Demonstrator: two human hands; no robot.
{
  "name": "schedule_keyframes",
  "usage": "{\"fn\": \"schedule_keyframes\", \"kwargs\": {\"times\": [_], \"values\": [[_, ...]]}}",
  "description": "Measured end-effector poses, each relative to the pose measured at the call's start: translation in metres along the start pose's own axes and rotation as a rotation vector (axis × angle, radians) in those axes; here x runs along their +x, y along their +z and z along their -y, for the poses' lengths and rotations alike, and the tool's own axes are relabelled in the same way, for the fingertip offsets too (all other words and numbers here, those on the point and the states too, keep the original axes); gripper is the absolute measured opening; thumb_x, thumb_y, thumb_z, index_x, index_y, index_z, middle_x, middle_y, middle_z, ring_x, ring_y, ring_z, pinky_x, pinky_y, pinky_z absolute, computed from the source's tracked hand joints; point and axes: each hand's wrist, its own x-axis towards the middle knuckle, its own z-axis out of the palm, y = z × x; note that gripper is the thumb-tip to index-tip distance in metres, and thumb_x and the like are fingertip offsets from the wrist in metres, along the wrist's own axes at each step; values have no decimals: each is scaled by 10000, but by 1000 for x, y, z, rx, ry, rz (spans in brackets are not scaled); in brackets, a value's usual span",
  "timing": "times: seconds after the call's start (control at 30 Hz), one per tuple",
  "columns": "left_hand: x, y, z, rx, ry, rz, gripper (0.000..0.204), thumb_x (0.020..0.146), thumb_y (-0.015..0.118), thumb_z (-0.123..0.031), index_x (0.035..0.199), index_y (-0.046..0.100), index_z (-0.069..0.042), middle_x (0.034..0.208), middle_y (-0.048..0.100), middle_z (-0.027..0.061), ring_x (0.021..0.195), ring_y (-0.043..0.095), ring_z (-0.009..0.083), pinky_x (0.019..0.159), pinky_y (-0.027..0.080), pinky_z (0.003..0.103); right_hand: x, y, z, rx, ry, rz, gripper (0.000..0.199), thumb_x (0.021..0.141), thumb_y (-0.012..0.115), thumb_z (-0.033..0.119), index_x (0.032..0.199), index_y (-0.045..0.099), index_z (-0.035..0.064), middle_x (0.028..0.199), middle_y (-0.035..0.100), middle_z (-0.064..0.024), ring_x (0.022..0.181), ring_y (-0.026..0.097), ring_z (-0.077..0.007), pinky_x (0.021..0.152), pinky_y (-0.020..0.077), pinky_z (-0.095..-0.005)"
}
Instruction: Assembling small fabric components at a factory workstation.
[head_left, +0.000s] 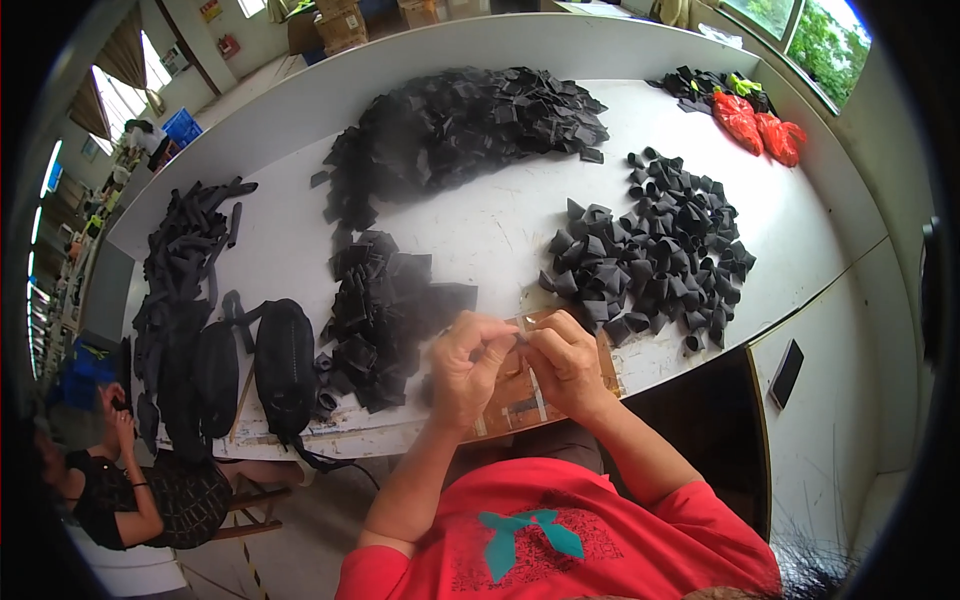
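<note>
Head view: left hand (466, 366) and right hand (564, 362) pinched narrow, fingertips meeting on small dark piece (519, 339), mostly hidden, above brown taped board (508, 396). Curled black pieces (650, 250) near right hand. Judgement: even pinch, thumbs opposed, should prevent twisting.

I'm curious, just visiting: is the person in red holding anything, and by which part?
The left hand and right hand seem to pinch a small dark piece, mostly hidden; its gripped part cannot be told.
</note>
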Motion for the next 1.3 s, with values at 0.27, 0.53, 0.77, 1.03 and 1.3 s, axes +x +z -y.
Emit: {"fn": "schedule_keyframes", "kwargs": {"times": [0.27, 0.53, 0.77, 1.03, 1.3], "values": [[-24, 5, -11, -567, -202, -58, 347, 821, 549, -19, 1145, 431, 19, 1017, 547, 92, 941, 507, 113, 826, 408, 246, 10, -35, 34, 262, 212, -71, 78, 724, 609, -17, 720, 534, 3, 638, 494, -72, 536, 479, -137, 458, 349, -248], [-46, 15, -25, -434, -360, -47, 126, 821, 561, -20, 935, 552, 30, 860, 600, 41, 784, 549, 75, 722, 443, 208, -37, -15, 38, 1126, 1002, -59, 170, 860, 521, 144, 716, 549, 57, 612, 500, 55, 552, 409, -16, 501, 324, -168], [-61, 15, -12, -247, -339, 0, 67, 781, 584, -23, 838, 566, 7, 738, 584, 49, 674, 560, 97, 556, 439, 236, -61, -15, 35, 1117, 1105, 58, 134, 831, 561, 137, 748, 547, 33, 643, 540, -22, 545, 469, -81, 514, 366, -194], [-107, -15, 46, 313, -350, -267, 73, 764, 558, 1, 835, 575, 4, 693, 593, 59, 589, 546, 91, 524, 425, 223, -52, -45, -19, 847, 1189, 79, 183, 801, 582, 161, 642, 532, 85, 530, 501, 10, 452, 441, -53, 438, 340, -184], [-101, -54, 122, 758, -465, -268, 159, 696, 645, -89, 807, 573, -1, 712, 571, 117, 634, 567, 250, 598, 449, 347, -73, -27, -60, 899, 1332, -70, 160, 829, 537, 159, 892, 563, 14, 650, 515, 13, 531, 461, -50, 460, 368, -170]]}}
